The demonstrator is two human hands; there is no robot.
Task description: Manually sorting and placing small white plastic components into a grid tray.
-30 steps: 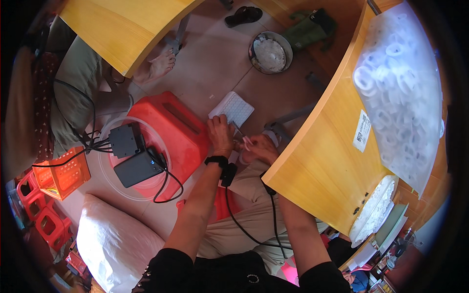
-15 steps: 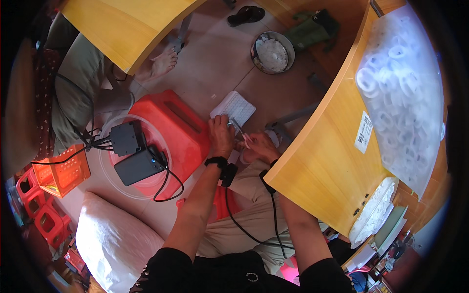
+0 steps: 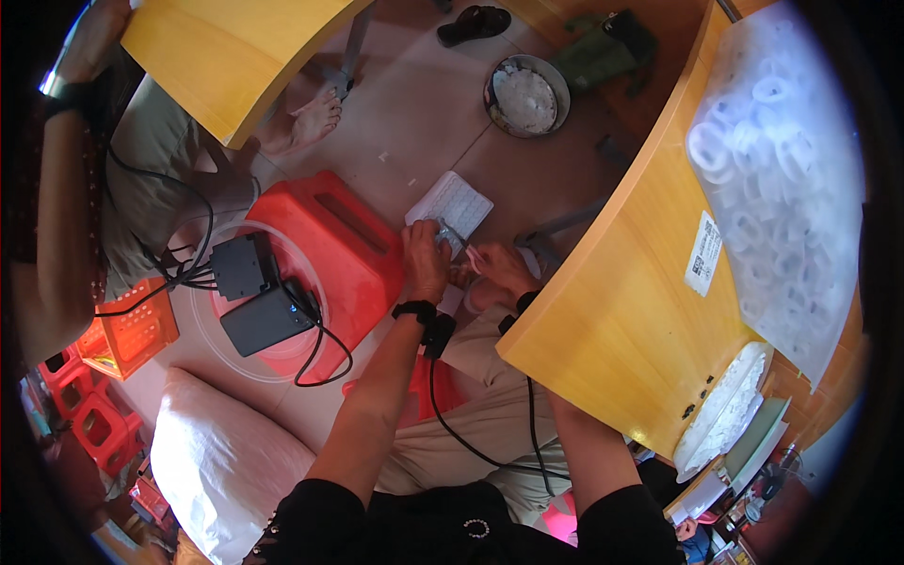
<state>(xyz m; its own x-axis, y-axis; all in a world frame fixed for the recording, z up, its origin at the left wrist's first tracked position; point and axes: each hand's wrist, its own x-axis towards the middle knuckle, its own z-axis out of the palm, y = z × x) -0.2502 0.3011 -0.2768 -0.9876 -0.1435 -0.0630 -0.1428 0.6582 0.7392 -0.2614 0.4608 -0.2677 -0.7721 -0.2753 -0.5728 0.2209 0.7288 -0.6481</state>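
Observation:
Both my hands work low over the floor, beside a red plastic stool. My left hand (image 3: 427, 264) is closed, with a small shiny pale piece (image 3: 443, 229) at its fingertips that I cannot name. Close on its right, my right hand (image 3: 508, 271) is closed around a slim tool with a pink handle (image 3: 474, 256). The tool's thin metal end points up and left toward the left fingertips; its exact kind is too small to tell. Just beyond lies a white tray with a grid pattern (image 3: 454, 201).
A black power bank (image 3: 267, 323) and black box (image 3: 242, 266) with cables sit on the red stool (image 3: 363, 250). A yellow table (image 3: 612, 339) rises close on my right, bearing a bag of translucent rings (image 3: 772, 179). Another person's arm (image 3: 64, 207) is at left. A round tin (image 3: 557, 89) stands farther off.
The other person's arm has come up at the left, its hand now by the far yellow table. My hands stay almost in place; the right has shifted slightly.

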